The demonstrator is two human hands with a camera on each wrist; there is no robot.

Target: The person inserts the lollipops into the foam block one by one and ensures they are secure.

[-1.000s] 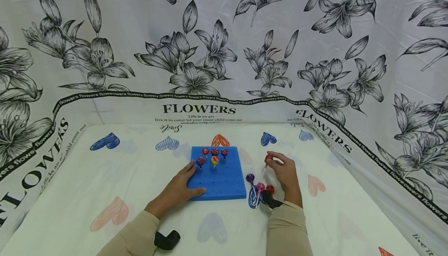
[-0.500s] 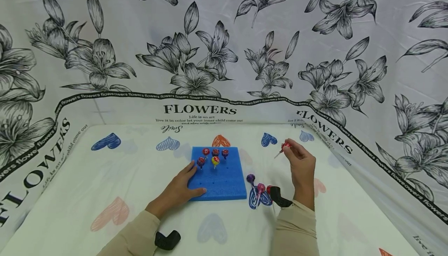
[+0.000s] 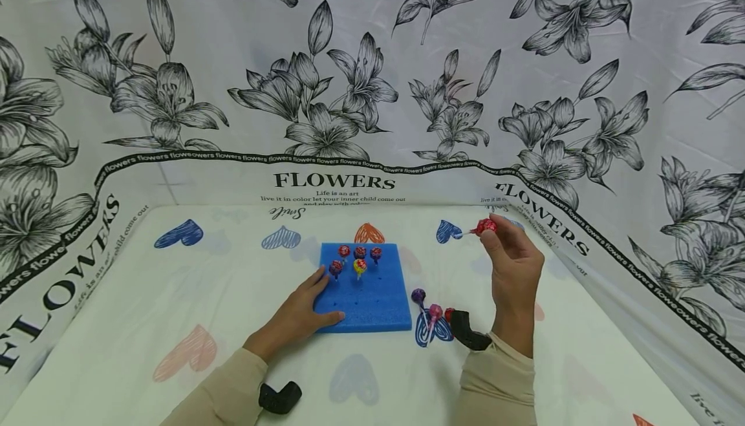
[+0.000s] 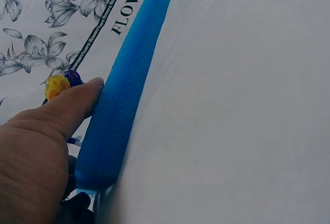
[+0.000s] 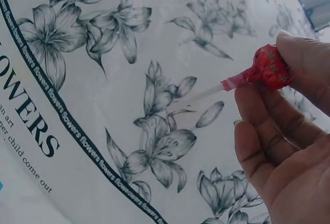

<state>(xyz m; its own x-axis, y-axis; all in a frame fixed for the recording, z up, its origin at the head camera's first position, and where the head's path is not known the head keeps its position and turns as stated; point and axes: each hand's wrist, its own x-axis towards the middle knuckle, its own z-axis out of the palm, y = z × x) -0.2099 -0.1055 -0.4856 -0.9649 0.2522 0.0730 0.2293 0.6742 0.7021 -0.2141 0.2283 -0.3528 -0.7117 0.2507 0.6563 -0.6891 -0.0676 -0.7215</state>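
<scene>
My right hand (image 3: 515,277) holds a red-wrapped lollipop (image 5: 270,67) by its candy head between thumb and fingertips, raised above the table's right side. The white stick points left and slightly down in the right wrist view. My left hand (image 3: 297,309) rests on the left side of a blue foam block (image 3: 372,303), its thumb lying over the near top edge. Several lollipops stand upright in the block's far part, among them a yellow one (image 3: 359,267) and a dark purple one (image 3: 335,268). Small holes dot the foam.
Right of the block, a purple lollipop (image 3: 418,296), a pink one (image 3: 435,311) and a mostly hidden red one (image 3: 449,313) lie on the heart-printed cloth (image 3: 279,361). Black devices (image 3: 279,397) sit at both wrists. Flower-printed fabric (image 3: 372,122) hangs behind.
My right hand has lifted the red lollipop from beside the loose ones, moving it up and right; its stick has swung from pointing down to pointing left. My left hand stays put.
</scene>
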